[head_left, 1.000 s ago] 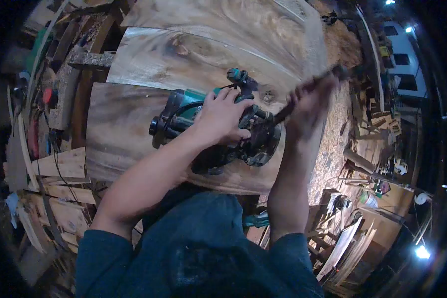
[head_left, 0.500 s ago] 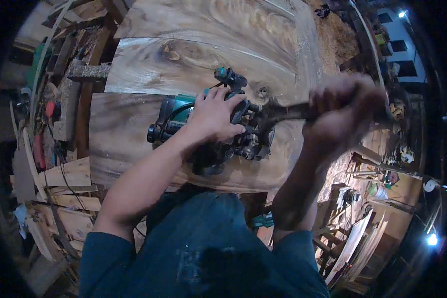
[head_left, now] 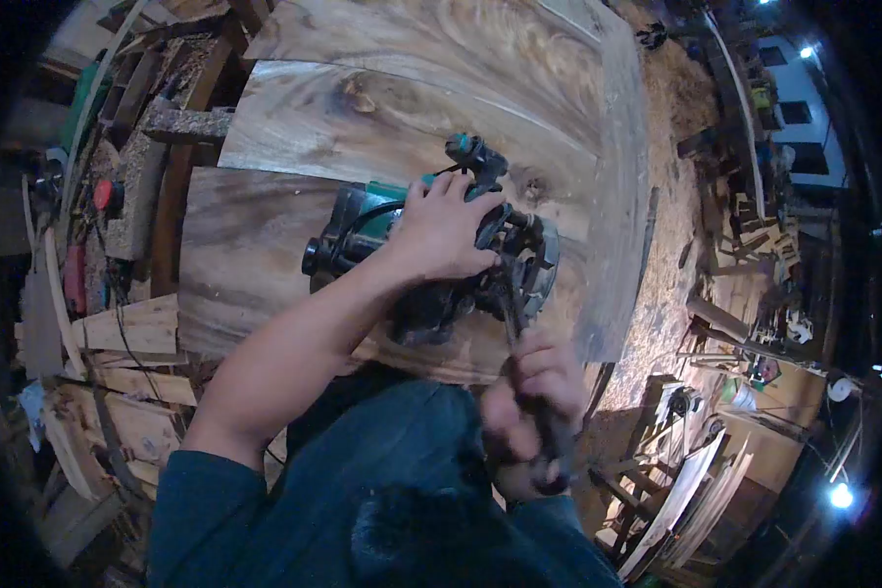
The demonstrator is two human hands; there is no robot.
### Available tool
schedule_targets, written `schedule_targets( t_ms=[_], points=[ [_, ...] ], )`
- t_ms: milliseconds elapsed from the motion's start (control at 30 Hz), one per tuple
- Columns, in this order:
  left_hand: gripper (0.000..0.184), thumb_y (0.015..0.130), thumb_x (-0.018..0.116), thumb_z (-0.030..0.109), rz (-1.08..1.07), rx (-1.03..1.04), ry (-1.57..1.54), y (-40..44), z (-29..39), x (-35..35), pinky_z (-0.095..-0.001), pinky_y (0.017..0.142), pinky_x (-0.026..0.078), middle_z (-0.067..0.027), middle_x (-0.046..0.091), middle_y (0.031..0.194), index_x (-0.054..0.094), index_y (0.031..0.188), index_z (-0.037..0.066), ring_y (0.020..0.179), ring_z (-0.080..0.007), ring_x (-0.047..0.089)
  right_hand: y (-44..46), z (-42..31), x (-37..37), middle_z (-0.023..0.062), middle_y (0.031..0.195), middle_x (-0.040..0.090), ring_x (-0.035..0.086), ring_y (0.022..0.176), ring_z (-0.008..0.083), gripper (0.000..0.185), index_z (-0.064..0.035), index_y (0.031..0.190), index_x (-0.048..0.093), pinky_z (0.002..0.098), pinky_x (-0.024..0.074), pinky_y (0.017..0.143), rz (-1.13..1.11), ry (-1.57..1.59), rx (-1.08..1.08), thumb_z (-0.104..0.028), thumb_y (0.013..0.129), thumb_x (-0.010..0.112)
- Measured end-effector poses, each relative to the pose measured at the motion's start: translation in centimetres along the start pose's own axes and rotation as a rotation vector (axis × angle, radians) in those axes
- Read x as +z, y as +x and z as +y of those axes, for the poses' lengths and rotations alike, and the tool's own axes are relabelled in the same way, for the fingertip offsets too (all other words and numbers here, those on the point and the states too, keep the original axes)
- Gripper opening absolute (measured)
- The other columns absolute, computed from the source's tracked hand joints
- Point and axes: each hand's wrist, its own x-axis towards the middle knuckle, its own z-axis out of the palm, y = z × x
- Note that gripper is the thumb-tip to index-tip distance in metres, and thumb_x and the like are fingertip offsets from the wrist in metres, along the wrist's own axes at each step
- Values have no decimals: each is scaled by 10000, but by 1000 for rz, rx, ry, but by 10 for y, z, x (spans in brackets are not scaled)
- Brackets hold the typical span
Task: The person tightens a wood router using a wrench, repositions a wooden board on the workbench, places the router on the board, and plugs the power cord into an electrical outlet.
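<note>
A green and black plunge router [head_left: 377, 204] lies on its side on the wooden boards [head_left: 255, 235]. My left hand [head_left: 445, 231] is wrapped over its body, pressing it against the boards. In my right hand [head_left: 547, 382] is a dark wrench [head_left: 513, 312], gripped by its handle close to my body. The wrench's far end reaches the collet area, between the motor and the round base [head_left: 547, 257]. Whether its jaw sits on the nut cannot be made out. The right hand is slightly blurred.
Sawdust [head_left: 671, 147] covers the floor on the right. Offcuts and slats [head_left: 691, 490] are stacked at lower right. On the left are a dusty timber frame [head_left: 181, 122], a red round knob [head_left: 103, 194] and loose planks [head_left: 132, 333]. A lamp [head_left: 841, 495] glows at far right.
My right hand has swung the wrench from the right side down towards my body. My left hand stays on the router. The whole view has shifted slightly.
</note>
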Motion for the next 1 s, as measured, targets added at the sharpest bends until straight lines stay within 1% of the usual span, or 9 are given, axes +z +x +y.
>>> schedule_targets(
  t_ms=[33,100,300,433,633,700,800,933,1000],
  points=[
    [793,745,731,515,9,6,-14,-1,0,0,-578,1096,276,-230,378,1484,461,1430,219,1390,-419,324,-1,-14,-5,78,701,499,510,600,242,573,-57,816,500,362,415,558,-106,-52,99,-544,698,779],
    [785,749,732,499,24,11,-32,-1,-1,-3,-574,1103,267,-233,384,1479,464,1428,212,1390,-419,325,-15,-6,-3,72,702,499,517,611,250,567,-63,812,515,364,435,574,-215,-91,46,-512,641,815],
    [784,740,749,472,6,-13,-61,-2,4,-8,-560,1120,248,-244,407,1453,472,1425,210,1384,-409,334,-46,8,12,59,695,501,507,587,242,595,-93,746,501,369,435,566,-191,-137,-136,-483,499,876],
    [783,736,753,474,18,-13,-72,-2,3,-5,-559,1121,247,-242,405,1455,477,1423,218,1388,-407,327,-62,0,10,39,671,478,494,580,228,584,-103,712,461,405,430,652,-196,-144,-76,-506,619,873],
    [783,737,747,493,10,-14,-38,-2,3,-6,-564,1116,252,-210,404,1466,474,1425,237,1390,-395,327,-35,14,2,40,700,518,497,591,223,390,-101,752,495,403,422,657,-294,-58,-57,-328,774,812],
    [795,729,749,516,0,-13,-18,-1,2,-4,-571,1108,261,-193,401,1476,473,1426,251,1391,-390,329,-11,23,-4,77,783,569,533,670,237,312,-84,807,498,413,447,704,-258,-32,-1,-235,812,772],
    [820,708,759,555,-11,14,-32,3,-5,1,-579,1092,278,-178,395,1488,475,1424,272,1391,-386,330,17,42,-1,116,885,594,561,791,265,326,10,1118,551,412,483,791,-62,-523,145,-215,914,669],
    [828,699,762,575,-21,-10,1,0,1,-1,-586,1082,288,-199,396,1479,473,1423,292,1389,-391,336,108,84,-13,58,747,544,522,651,208,231,-40,980,581,352,450,616,-111,-406,737,-270,966,601],
    [822,702,761,572,-23,-20,-4,2,0,-4,-585,1082,288,-211,396,1475,474,1422,299,1386,-394,341,101,105,-14,46,764,529,510,666,174,268,-36,1039,601,328,445,633,71,-464,726,-297,999,556]
  ],
)
